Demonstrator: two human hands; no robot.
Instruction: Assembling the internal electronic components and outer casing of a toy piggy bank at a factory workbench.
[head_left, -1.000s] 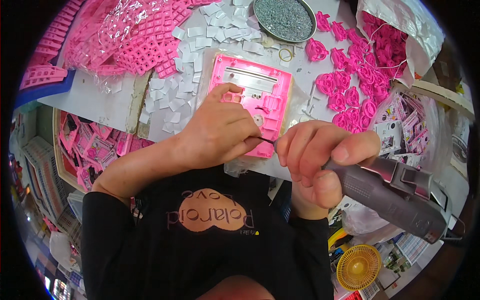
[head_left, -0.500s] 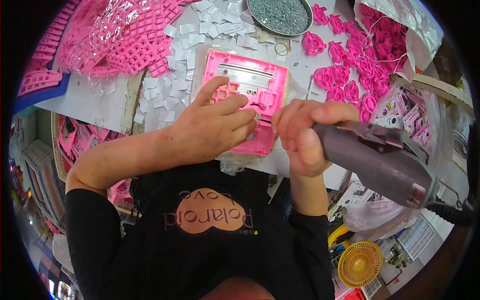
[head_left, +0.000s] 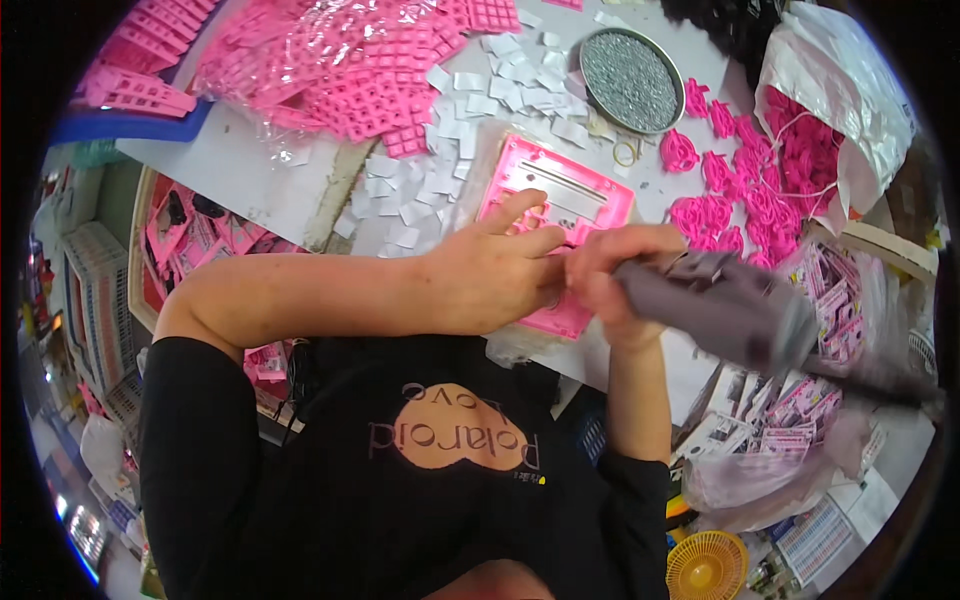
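A pink plastic housing (head_left: 612,208), fitted with a slotted metal strip (head_left: 562,188), lies on a wrapped pad on the worktable. My left hand (head_left: 500,268) rests over its left side, fingers stretched and spread, the index finger pointing across the small square openings. My right hand (head_left: 625,278) is closed round a dark grey electric screwdriver (head_left: 715,312), held sideways and smeared by motion. The screwdriver's front end points left toward the housing, beside my left fingertips. Fingers hide its tip, so contact with the housing cannot be seen.
Beyond the housing lie white paper slips (head_left: 415,190), pink key grids (head_left: 370,90) and a round tin of small screws (head_left: 632,80). Pink ring-shaped parts (head_left: 700,215) spill from a white bag (head_left: 840,100) at right. A yellow basket (head_left: 706,566) stands lower right.
The whole view has shifted, so the table things appear further right and lower. My left hand's fingers have come closer to my right hand. The screwdriver has swung and is now blurred.
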